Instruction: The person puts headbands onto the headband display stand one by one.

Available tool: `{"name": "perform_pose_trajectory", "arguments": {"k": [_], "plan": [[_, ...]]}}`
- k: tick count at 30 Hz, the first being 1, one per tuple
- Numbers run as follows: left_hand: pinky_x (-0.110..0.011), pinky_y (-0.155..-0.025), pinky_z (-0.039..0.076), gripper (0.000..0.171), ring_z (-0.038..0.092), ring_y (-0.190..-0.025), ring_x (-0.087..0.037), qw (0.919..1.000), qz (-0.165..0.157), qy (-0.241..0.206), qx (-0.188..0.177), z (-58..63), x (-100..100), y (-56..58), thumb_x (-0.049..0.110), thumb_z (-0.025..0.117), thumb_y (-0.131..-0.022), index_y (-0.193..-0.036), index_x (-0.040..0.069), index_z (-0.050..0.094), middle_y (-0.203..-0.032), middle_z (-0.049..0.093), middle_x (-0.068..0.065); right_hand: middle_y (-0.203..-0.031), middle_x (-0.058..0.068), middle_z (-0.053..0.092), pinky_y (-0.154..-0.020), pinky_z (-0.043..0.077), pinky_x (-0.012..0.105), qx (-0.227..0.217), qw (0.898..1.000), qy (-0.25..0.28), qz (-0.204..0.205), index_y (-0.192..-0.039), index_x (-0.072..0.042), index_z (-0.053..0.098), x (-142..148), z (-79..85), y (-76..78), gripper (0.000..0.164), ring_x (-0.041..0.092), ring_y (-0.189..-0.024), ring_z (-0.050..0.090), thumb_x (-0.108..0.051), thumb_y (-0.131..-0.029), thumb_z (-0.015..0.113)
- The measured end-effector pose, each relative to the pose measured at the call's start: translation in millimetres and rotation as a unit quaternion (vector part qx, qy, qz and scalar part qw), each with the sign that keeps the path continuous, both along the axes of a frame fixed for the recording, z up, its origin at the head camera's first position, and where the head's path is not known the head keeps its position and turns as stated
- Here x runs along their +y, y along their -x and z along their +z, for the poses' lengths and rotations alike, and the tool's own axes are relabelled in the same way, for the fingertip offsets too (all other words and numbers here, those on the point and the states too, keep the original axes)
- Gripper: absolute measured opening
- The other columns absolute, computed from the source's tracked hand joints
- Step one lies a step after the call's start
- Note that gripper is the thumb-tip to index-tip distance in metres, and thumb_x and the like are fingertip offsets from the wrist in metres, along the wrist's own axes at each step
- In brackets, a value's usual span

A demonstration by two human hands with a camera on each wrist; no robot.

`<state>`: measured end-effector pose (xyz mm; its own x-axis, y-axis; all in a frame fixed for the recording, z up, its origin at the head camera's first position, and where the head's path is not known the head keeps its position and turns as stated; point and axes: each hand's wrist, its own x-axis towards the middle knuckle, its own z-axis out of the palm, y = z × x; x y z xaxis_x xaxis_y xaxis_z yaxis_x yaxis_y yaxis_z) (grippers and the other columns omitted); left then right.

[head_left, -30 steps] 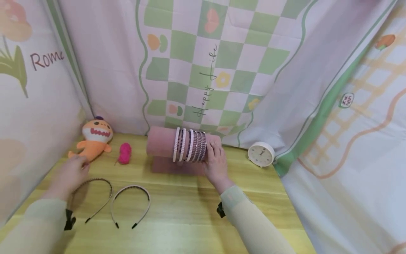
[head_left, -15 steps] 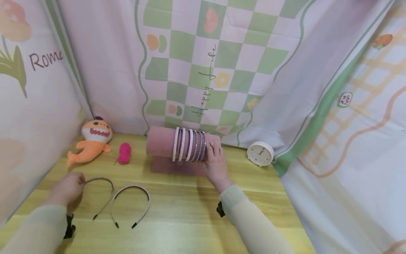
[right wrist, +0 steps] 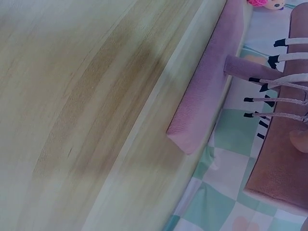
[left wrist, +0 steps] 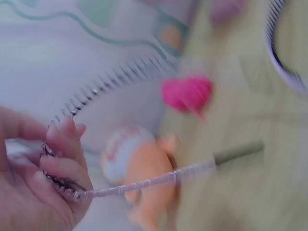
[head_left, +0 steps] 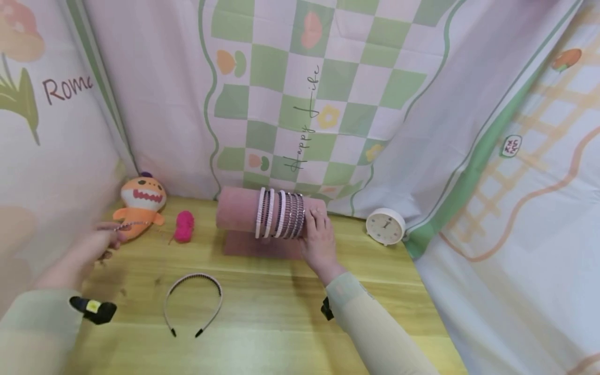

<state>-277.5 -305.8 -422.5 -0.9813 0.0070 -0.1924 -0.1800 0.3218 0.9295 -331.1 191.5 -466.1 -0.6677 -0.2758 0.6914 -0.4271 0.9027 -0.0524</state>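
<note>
My left hand (head_left: 91, 247) holds a thin beaded headband (left wrist: 139, 185) in the air, in front of the orange plush shark (head_left: 140, 200). In the left wrist view the fingers curl round the band, its comb teeth and dark tip showing. The right hand (head_left: 319, 237) grips the right end of a pink roll-shaped headband stand (head_left: 239, 208), fingers over the roll. Several headbands (head_left: 269, 213), white and dark beaded, circle the roll beside that hand. In the right wrist view their black tips (right wrist: 274, 60) hang below the roll, and most of the hand is out of frame.
A pale headband (head_left: 222, 299) lies on the wooden table (head_left: 281, 323) at the front. Between shark and stand lies a bright pink yarn bundle (head_left: 184, 226). A round white clock (head_left: 386, 227) stands at the back right. Printed cloth (head_left: 267, 67) hangs behind and at both sides.
My left hand has picked up the beaded headband from the table and lifted it toward the plush shark, where it is blurred by motion. The right hand has stayed on the stand.
</note>
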Motion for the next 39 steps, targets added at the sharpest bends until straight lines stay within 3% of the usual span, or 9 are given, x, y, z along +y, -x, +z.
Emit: {"name": "perform_pose_trajectory", "arguments": {"k": [2, 5, 11, 14, 17, 23, 28, 32, 39], "plan": [[-0.023, -0.049, 0.038, 0.025, 0.046, -0.058, -0.007, 0.9946, -0.012, -0.103, -0.005, 8.9, 6.0, 2.2, 0.018, 0.041, -0.102, -0.099, 0.007, 0.063, -0.071, 0.054, 0.009, -0.132, 0.022, 0.047, -0.103, 0.039, 0.056, -0.003, 1.0, -0.001, 0.001, -0.14, 0.0, 0.046, 1.0, 0.1, -0.5, 0.082, 0.042, -0.117, 0.046, -0.014, -0.07, 0.086], [-0.021, -0.048, 0.037, 0.036, 0.045, -0.056, -0.006, 0.9691, -0.052, -0.241, -0.005, 17.4, 17.0, 6.8, 0.027, 0.039, -0.107, -0.087, 0.021, 0.067, -0.069, 0.052, 0.008, -0.132, 0.022, 0.047, -0.103, 0.039, 0.056, -0.005, 1.0, 0.0, 0.002, -0.14, 0.0, 0.046, 1.9, 0.2, -0.9, 0.082, 0.043, -0.118, 0.046, -0.013, -0.07, 0.087], [-0.027, -0.076, 0.056, 0.032, 0.066, -0.08, -0.015, 0.893, -0.132, -0.43, 0.021, 22.7, 41.9, 14.2, 0.006, 0.038, -0.106, -0.099, 0.006, 0.069, -0.088, 0.068, -0.005, -0.132, 0.021, 0.048, -0.102, 0.04, 0.056, -0.007, 1.0, 0.001, -0.001, -0.14, -0.001, 0.046, 2.3, 0.8, -1.3, 0.082, 0.043, -0.117, 0.047, -0.014, -0.07, 0.087], [-0.033, -0.085, 0.056, 0.033, 0.07, -0.092, -0.023, 0.8697, -0.161, -0.466, 0.027, 23.0, 54.2, 17.4, -0.001, 0.035, -0.105, -0.104, 0.002, 0.068, -0.098, 0.071, -0.012, -0.131, 0.021, 0.048, -0.103, 0.04, 0.055, -0.008, 1.0, -0.001, 0.0, -0.141, -0.001, 0.046, 2.1, 1.4, -1.8, 0.082, 0.043, -0.116, 0.047, -0.015, -0.071, 0.086], [-0.034, -0.085, 0.056, 0.032, 0.069, -0.096, -0.023, 0.8747, -0.168, -0.454, 0.027, 23.2, 66.8, 20.5, -0.002, 0.036, -0.104, -0.108, 0.006, 0.067, -0.102, 0.071, -0.011, -0.131, 0.022, 0.048, -0.104, 0.039, 0.055, -0.007, 1.0, -0.003, 0.001, -0.14, 0.0, 0.046, 1.9, 2.0, -2.4, 0.081, 0.042, -0.117, 0.047, -0.014, -0.071, 0.086], [-0.033, -0.089, 0.055, 0.02, 0.067, -0.104, -0.02, 0.9123, -0.184, -0.363, 0.045, 21.6, 92.4, 30.8, 0.0, 0.044, -0.103, -0.12, 0.004, 0.053, -0.112, 0.07, -0.005, -0.131, 0.021, 0.048, -0.106, 0.038, 0.054, -0.014, 1.0, -0.005, -0.002, -0.142, -0.001, 0.044, 1.1, 3.4, -3.5, 0.082, 0.042, -0.119, 0.046, -0.014, -0.072, 0.085], [-0.031, -0.089, 0.053, 0.054, 0.064, -0.11, -0.017, 0.9315, -0.198, -0.299, 0.062, 18.3, 107.7, 38.2, 0.002, 0.044, -0.103, -0.152, 0.001, 0.021, -0.126, 0.064, 0.001, -0.132, 0.021, 0.047, -0.105, 0.038, 0.055, -0.019, 1.0, -0.002, -0.002, -0.142, -0.002, 0.044, 0.0, 4.5, -4.0, 0.081, 0.042, -0.119, 0.046, -0.014, -0.073, 0.085], [-0.03, -0.092, 0.051, 0.071, 0.063, -0.111, -0.015, 0.9413, -0.182, -0.28, 0.049, 17.1, 117.1, 41.6, 0.003, 0.045, -0.103, -0.159, 0.011, 0.001, -0.13, 0.062, 0.002, -0.133, 0.02, 0.047, -0.105, 0.038, 0.055, -0.018, 1.0, 0.0, -0.001, -0.143, -0.002, 0.044, -0.4, 3.9, -4.0, 0.082, 0.042, -0.119, 0.045, -0.015, -0.073, 0.085], [-0.032, -0.098, 0.049, 0.072, 0.064, -0.11, -0.016, 0.9397, -0.165, -0.295, 0.054, 16.4, 133.0, 47.0, 0.002, 0.045, -0.103, -0.16, 0.019, 0.005, -0.142, 0.051, -0.011, -0.132, 0.021, 0.048, -0.104, 0.039, 0.054, -0.009, 1.0, 0.002, -0.001, -0.142, -0.002, 0.045, 0.1, 1.6, -2.7, 0.082, 0.042, -0.119, 0.046, -0.014, -0.072, 0.086]]}}
